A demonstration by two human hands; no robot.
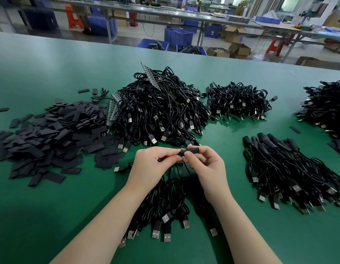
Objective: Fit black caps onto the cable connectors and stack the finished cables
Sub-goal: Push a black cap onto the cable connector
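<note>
Both hands meet above the green table (51, 197). My right hand (205, 164) pinches a black cap (191, 151) between thumb and fingertips. My left hand (154, 162) grips the connector ends of a bunch of black cables (165, 202), which hang down toward me with their USB plugs fanned out. The cap sits at the end held by my left fingers; the connector itself is hidden. A heap of flat black caps (49, 138) lies to the left. A stack of capped cables (285, 172) lies to the right.
A big tangle of uncapped cables (159, 111) is piled straight ahead, a smaller pile (239, 101) behind it to the right, and another pile (325, 109) at the far right edge. A loose plug (120, 169) lies left of my hands. Benches, blue crates and boxes stand beyond the table.
</note>
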